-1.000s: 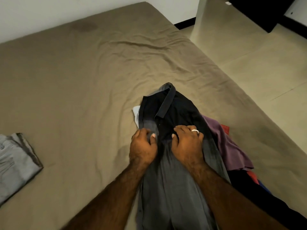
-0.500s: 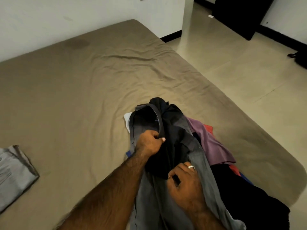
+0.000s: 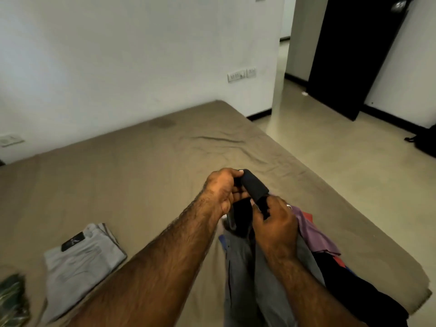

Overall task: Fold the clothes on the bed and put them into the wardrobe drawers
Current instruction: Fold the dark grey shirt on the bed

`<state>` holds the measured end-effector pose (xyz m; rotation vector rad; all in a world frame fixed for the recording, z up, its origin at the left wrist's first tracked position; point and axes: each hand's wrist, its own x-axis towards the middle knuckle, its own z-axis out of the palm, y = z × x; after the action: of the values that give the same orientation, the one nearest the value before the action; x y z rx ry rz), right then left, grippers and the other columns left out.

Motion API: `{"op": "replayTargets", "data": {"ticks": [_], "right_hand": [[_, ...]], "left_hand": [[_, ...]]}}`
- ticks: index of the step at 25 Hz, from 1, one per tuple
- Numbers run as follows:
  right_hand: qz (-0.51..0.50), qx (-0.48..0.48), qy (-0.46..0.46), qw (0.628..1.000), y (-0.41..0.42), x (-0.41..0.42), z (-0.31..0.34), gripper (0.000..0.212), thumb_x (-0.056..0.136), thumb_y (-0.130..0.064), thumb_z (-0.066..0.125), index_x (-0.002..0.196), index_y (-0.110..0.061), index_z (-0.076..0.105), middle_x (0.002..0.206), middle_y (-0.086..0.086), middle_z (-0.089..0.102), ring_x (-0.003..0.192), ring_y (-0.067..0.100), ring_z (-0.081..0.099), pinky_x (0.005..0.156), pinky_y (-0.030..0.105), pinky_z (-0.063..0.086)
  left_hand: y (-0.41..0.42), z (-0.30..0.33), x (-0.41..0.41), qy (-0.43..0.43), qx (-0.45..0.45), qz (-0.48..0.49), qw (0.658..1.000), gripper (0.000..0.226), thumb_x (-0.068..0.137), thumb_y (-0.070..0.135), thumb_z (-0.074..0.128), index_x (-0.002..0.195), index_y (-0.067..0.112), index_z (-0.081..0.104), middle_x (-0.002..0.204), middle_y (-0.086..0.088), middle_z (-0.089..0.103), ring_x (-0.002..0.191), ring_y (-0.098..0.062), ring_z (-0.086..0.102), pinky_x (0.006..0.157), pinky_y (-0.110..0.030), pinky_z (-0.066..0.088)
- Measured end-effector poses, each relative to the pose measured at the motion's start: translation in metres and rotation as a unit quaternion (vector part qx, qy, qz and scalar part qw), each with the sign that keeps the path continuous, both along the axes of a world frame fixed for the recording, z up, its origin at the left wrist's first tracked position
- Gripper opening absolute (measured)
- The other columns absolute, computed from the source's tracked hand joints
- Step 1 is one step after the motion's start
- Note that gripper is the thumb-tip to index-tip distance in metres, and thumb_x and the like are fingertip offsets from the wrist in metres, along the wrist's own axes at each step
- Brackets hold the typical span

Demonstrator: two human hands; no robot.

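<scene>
I see the left hand [image 3: 221,190] and right hand [image 3: 276,223] both gripping the grey shirt [image 3: 245,274], fingers curled round its dark collar, lifted above the bed [image 3: 118,175].

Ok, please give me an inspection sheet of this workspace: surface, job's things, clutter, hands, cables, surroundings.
Surface: bed with a creased brown sheet and a dark stain near the wall.
Job's things: grey shirt, its dark collar end lifted; folded grey trousers at the left; unfolded pile at the right, purple, red and black cloth.
Clutter: green cloth at the left edge, blurred.
Hands: left hand and right hand both grip the shirt.
Cables: nothing seen.
Surroundings: white wall with switch plates, dark door, dark object on the floor.
</scene>
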<state>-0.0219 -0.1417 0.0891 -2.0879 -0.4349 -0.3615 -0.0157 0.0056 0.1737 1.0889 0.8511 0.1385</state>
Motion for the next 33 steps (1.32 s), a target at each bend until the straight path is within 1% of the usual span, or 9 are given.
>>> {"op": "replayTargets", "data": {"ticks": [8,12,16,19,21,23,26,30,33], "right_hand": [[0.172,0.07,-0.14,0.972,0.03,-0.094,0.275,0.009,0.097,-0.018,0.071,0.102,-0.021,0.076,0.097,-0.008,0.073,0.088,0.01,0.066,0.08,0.026,0.055],[0.223,0.137,-0.145,0.954,0.056,-0.147,0.428,0.005,0.096,-0.021,0.071,0.095,-0.024,0.075,0.09,-0.013,0.072,0.087,0.001,0.066,0.076,0.01,0.049],[0.263,0.166,-0.17,0.935,0.078,-0.204,0.539,0.007,0.097,-0.023,0.071,0.09,-0.023,0.072,0.082,-0.014,0.071,0.077,-0.001,0.065,0.066,0.008,0.046],[0.255,0.208,-0.166,0.93,0.086,-0.217,0.583,0.007,0.097,-0.024,0.07,0.091,-0.023,0.071,0.083,-0.012,0.069,0.076,0.005,0.065,0.07,0.014,0.05],[0.245,0.24,-0.13,0.93,0.09,-0.211,0.594,0.009,0.097,-0.028,0.069,0.092,-0.021,0.072,0.086,-0.007,0.071,0.082,0.013,0.068,0.079,0.027,0.056],[0.248,0.262,-0.086,0.929,0.092,-0.201,0.597,0.012,0.097,-0.03,0.069,0.092,-0.02,0.072,0.088,-0.004,0.073,0.084,0.017,0.07,0.085,0.037,0.06],[0.286,0.269,-0.037,0.919,0.099,-0.194,0.596,0.014,0.098,-0.03,0.066,0.095,-0.018,0.073,0.093,-0.001,0.075,0.088,0.019,0.072,0.088,0.042,0.061],[0.314,0.228,-0.038,0.921,0.119,-0.197,0.597,0.019,0.099,-0.031,0.065,0.102,-0.015,0.075,0.098,0.0,0.075,0.093,0.02,0.071,0.09,0.04,0.06],[0.334,0.198,-0.008,0.922,0.132,-0.192,0.593,0.019,0.098,-0.032,0.065,0.101,-0.016,0.074,0.098,0.0,0.074,0.092,0.021,0.071,0.086,0.042,0.062]], "left_hand": [[0.03,0.222,-0.151,-0.129,0.079,0.061,0.987,0.02,0.1,0.016,0.062,0.11,0.002,0.072,0.095,-0.016,0.076,0.071,-0.024,0.073,0.064,-0.033,0.064],[0.038,0.318,-0.235,-0.209,0.215,0.036,0.953,0.028,0.108,0.029,0.055,0.116,0.008,0.072,0.102,-0.007,0.079,0.084,-0.018,0.073,0.072,-0.03,0.06],[0.059,0.357,-0.315,-0.104,0.552,0.13,0.817,0.031,0.09,0.03,0.079,0.111,0.029,0.056,0.103,0.006,0.068,0.094,-0.015,0.068,0.087,-0.044,0.063],[0.091,0.365,-0.361,0.069,0.642,0.181,0.742,0.055,0.086,0.048,0.08,0.13,0.038,0.048,0.127,0.004,0.057,0.118,-0.023,0.057,0.101,-0.049,0.053],[0.122,0.359,-0.389,0.134,0.617,0.083,0.771,0.038,0.089,0.049,0.079,0.122,0.036,0.065,0.125,0.005,0.065,0.117,-0.021,0.062,0.106,-0.05,0.05],[0.136,0.346,-0.417,0.13,0.511,-0.057,0.848,0.019,0.089,0.039,0.083,0.105,0.031,0.076,0.105,0.003,0.077,0.098,-0.016,0.072,0.101,-0.048,0.057],[0.119,0.334,-0.433,0.116,0.439,-0.173,0.874,0.029,0.091,0.036,0.082,0.118,0.029,0.076,0.11,0.002,0.075,0.101,-0.014,0.072,0.091,-0.037,0.06],[0.084,0.31,-0.406,0.119,0.4,-0.194,0.888,0.028,0.092,0.027,0.081,0.118,0.02,0.075,0.115,-0.004,0.078,0.101,-0.017,0.074,0.096,-0.042,0.062],[0.096,0.306,-0.399,0.138,0.377,-0.03,0.915,0.021,0.103,0.018,0.063,0.122,0.023,0.067,0.105,-0.008,0.078,0.085,-0.024,0.078,0.075,-0.04,0.065]]}}
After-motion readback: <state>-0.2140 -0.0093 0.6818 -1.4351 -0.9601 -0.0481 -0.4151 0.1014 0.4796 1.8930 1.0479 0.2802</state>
